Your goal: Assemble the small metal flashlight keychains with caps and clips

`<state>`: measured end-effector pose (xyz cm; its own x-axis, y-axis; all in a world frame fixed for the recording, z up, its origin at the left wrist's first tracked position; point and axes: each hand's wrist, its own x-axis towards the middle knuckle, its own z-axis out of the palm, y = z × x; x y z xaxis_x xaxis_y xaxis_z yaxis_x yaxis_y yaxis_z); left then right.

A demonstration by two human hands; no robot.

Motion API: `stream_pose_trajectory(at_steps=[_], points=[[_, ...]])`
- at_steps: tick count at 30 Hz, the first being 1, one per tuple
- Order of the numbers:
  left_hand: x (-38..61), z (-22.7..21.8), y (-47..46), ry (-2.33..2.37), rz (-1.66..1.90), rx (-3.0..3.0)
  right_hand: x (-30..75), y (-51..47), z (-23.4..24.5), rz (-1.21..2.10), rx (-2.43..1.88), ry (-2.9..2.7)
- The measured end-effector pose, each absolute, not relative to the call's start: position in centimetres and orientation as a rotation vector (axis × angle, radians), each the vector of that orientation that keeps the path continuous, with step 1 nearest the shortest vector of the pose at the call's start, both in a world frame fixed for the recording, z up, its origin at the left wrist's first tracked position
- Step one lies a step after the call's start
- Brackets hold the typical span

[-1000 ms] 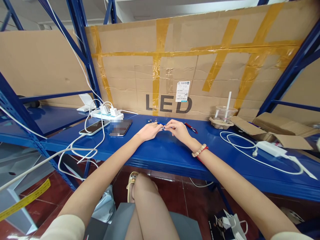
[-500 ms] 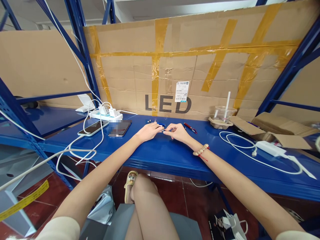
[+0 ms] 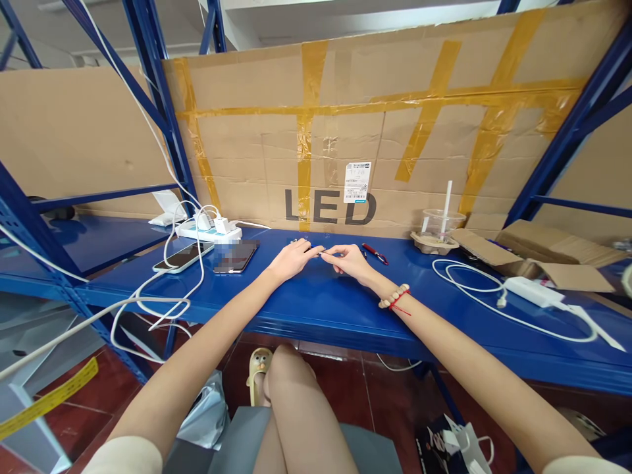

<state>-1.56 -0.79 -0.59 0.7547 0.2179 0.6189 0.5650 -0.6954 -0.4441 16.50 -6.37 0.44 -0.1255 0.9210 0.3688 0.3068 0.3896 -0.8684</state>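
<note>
Over the blue shelf top, my left hand and my right hand meet at their fingertips. Both are closed in a pinch around something too small to make out. A slim blue piece shows at my left fingertips, mostly covered by them; whether it is held or lies behind them I cannot tell. Just beyond my left hand lie tiny shiny bits, partly hidden. To the right of my right hand rests a red pen-like thing with a silver part.
On the left are two phones and a white power strip with looping cables. A clear cup with a straw, a white adapter with its cable and opened cardboard occupy the right. A large carton stands behind.
My hands stay together at nearly the same spot, with slight finger shifts. Less of the blue piece shows now. The view has tilted a little.
</note>
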Motion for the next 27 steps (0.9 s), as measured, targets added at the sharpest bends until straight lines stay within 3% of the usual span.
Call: stream_pose_trajectory(at_steps=[12, 27], points=[[-1.28, -0.78, -0.63, -0.573, -0.705, -2.341, 16.67, -6.08, 0.37, 0.71, -1.101, -1.674], [-1.34, -0.45, -1.33, -0.711, -0.703, -2.399, 16.67, -6.08, 0.78, 0.303, -1.032, -1.762]])
